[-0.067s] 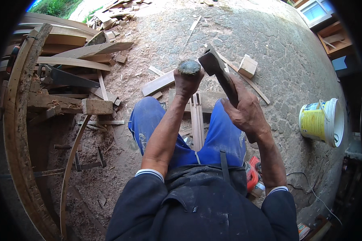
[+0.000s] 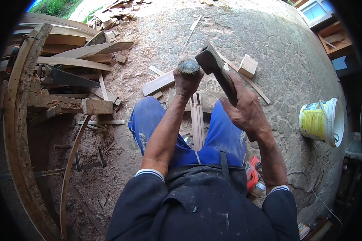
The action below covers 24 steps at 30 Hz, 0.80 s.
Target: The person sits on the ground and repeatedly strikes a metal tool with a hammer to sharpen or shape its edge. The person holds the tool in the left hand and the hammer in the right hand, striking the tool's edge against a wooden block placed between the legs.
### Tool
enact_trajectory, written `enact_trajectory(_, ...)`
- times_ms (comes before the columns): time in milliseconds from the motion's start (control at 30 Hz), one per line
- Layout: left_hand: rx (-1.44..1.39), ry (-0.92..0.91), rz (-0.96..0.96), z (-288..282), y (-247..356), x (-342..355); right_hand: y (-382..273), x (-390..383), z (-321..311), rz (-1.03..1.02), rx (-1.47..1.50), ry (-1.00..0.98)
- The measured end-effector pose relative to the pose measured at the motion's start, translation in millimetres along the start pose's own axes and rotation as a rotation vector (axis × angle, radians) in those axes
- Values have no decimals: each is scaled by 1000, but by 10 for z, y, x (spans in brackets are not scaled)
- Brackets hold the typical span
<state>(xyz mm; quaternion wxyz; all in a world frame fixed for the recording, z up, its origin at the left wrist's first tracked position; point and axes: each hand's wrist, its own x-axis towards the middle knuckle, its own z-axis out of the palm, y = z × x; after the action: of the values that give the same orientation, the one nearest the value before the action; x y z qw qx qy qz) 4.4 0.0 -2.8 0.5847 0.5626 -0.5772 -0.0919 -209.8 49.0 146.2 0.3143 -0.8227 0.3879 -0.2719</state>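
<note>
My left hand [image 2: 186,85] is closed around an upright tool, perhaps a chisel, whose round, worn top [image 2: 188,67] faces up; its lower part is hidden. My right hand [image 2: 245,112] grips a hammer [image 2: 209,60] by its dark handle, the head raised just to the right of that round top. Below, between my blue-trousered knees, lies a long pale wooden piece with slots [image 2: 198,132], over a wider board [image 2: 206,104]. An offcut board [image 2: 157,83] lies on the ground behind my left hand.
At left stand stacked curved timbers [image 2: 74,52], a handsaw [image 2: 72,79] and a beam [image 2: 96,106]. A wooden block [image 2: 247,65] lies ahead, a white bucket [image 2: 321,122] at right, a red power tool [image 2: 253,176] and cord beside my right hip. Window frames [image 2: 313,14] are at upper right.
The hammer head has shifted slightly up and to the left. My left hand has stayed in place.
</note>
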Motion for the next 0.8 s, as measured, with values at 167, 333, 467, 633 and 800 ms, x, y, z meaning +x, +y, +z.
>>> enact_trajectory(167, -49, -10, -116, -18, 23, 0, -186, 155, -90, -86, -41, 55)
enact_trajectory(333, -125, 59, -10, -2, 128, 35, -115, 355, 2, -53, -388, -142)
enact_trajectory(467, 17, -24, 2, -53, 186, 39, 52, 359, 135, 13, -389, -255)
enact_trajectory(633, -204, 84, -94, -44, 158, 61, -67, 272, 59, 7, -265, -178)
enact_trajectory(800, 191, 23, 47, 3, 53, 80, -419, 398, -276, -296, -75, 184)
